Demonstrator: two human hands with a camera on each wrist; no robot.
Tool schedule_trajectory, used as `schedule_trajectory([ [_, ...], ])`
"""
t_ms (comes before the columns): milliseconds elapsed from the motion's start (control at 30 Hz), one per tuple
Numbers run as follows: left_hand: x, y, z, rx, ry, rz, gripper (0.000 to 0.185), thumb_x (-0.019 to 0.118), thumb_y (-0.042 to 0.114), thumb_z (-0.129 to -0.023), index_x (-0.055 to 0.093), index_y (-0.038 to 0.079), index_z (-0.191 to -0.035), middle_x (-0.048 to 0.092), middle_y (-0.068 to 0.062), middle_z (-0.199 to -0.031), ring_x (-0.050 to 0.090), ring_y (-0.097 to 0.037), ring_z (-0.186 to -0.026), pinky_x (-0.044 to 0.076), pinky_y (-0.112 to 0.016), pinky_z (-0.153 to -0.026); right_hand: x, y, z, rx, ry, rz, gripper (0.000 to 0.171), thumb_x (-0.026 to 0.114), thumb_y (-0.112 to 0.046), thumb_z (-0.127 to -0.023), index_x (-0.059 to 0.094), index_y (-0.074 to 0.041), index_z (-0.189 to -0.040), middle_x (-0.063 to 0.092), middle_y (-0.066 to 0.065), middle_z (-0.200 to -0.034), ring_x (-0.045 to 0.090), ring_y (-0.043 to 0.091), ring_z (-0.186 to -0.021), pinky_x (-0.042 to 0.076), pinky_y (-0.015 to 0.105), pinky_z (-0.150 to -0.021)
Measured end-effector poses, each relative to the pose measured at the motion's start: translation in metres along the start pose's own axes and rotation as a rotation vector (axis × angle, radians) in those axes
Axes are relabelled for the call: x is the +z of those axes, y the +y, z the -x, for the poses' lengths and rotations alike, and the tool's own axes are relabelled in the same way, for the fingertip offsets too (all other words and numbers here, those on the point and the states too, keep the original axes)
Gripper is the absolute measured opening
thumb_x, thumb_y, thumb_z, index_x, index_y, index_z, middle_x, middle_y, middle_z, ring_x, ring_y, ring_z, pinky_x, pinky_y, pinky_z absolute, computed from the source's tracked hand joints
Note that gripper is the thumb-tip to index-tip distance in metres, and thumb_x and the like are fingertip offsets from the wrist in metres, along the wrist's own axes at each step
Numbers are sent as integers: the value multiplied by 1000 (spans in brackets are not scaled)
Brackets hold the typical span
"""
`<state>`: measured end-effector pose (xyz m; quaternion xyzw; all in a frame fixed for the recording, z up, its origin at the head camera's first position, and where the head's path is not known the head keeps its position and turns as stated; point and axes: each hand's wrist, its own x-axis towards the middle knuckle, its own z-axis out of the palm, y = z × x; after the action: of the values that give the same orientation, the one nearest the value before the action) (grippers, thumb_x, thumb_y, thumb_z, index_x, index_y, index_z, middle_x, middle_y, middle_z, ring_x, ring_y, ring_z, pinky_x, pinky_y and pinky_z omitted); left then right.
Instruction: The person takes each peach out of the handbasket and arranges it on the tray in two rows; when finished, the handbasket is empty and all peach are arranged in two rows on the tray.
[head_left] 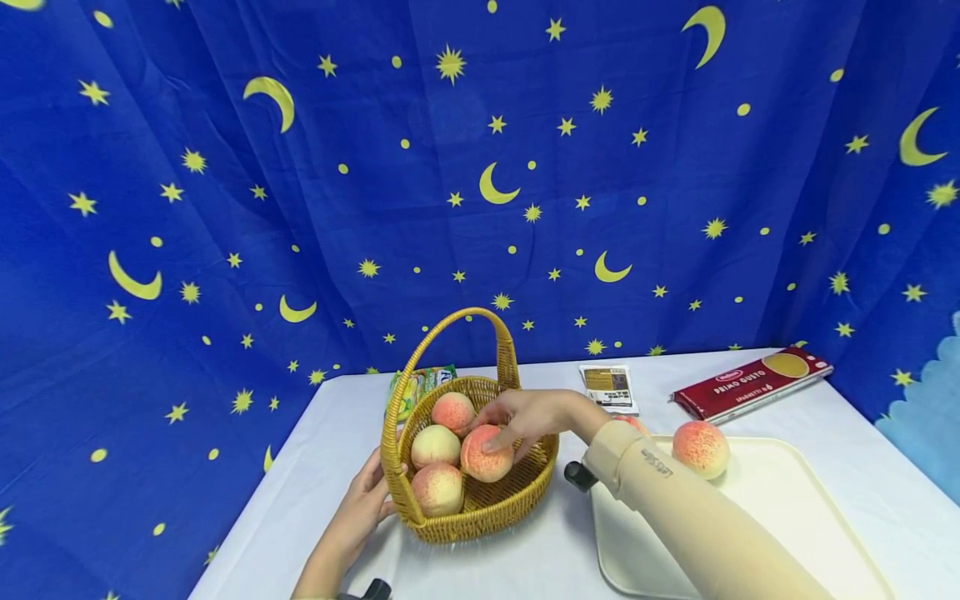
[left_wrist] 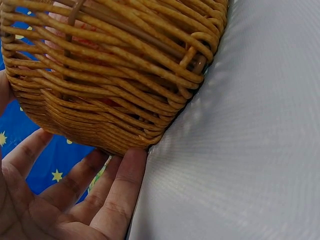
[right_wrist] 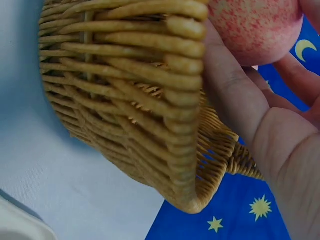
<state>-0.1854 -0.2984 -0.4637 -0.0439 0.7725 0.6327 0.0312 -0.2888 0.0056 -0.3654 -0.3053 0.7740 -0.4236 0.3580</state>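
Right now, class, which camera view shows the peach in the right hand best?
The head view: the peach shows nearly whole in the basket, the right hand gripping it. The right wrist view shows only its speckled underside, cropped, between the fingers. The left wrist view shows just wicker and the left hand.

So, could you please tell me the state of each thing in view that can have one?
basket: upright on the table, holding four peaches
left hand: open, fingers against the basket's side
right hand: gripping a peach in the basket
tray: flat, one loose peach on it
spaghetti box: lying flat, closed
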Motion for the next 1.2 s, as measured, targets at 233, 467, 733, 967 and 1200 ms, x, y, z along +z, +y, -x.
schedule_trajectory([
  [233, 1, 1, 0, -9, -1, 5, 72, 64, 45, -107, 32, 25, -169, 29, -23, -176, 36, -51, -157, 60, -54, -108, -4, 3, 7, -66, 55, -16, 44, 75, -13, -101, 65, -8, -144, 64, 9, -143, 70, 21, -117, 67, 43, -93],
  [467, 1, 0, -1, 1, -4, 8, 71, 63, 44, -107, 34, 25, -168, 30, -22, -175, 37, -50, -157, 59, -55, -109, -11, 9, 20, -124, 134, -20, 53, 75, -17, -101, 58, -5, -150, 60, 15, -148, 74, 23, -108, 66, 47, -95],
  [733, 1, 0, -2, 9, -2, 8, 68, 62, 42, -108, 34, 24, -168, 33, -23, -174, 39, -49, -157, 60, -53, -108, -27, 17, 44, -225, 236, 133, 59, 76, -30, -98, 59, -13, -152, 61, 7, -153, 60, 30, -139, 51, 52, -118],
  [967, 1, 1, -2, 7, -5, 6, 68, 61, 42, -109, 33, 26, -169, 31, -23, -175, 37, -49, -157, 59, -55, -109, -37, 25, 73, -194, 346, 186, 60, 79, -32, -95, 60, -20, -151, 62, 6, -151, 56, 31, -142, 48, 57, -118],
  [1200, 1, 1, -1, -7, 2, -2, 72, 63, 46, -107, 32, 27, -169, 28, -23, -176, 34, -51, -158, 58, -57, -109, -49, 37, 106, -160, 422, 207, 62, 79, -35, -98, 57, -17, -153, 62, 8, -150, 65, 29, -128, 57, 49, -106],
])
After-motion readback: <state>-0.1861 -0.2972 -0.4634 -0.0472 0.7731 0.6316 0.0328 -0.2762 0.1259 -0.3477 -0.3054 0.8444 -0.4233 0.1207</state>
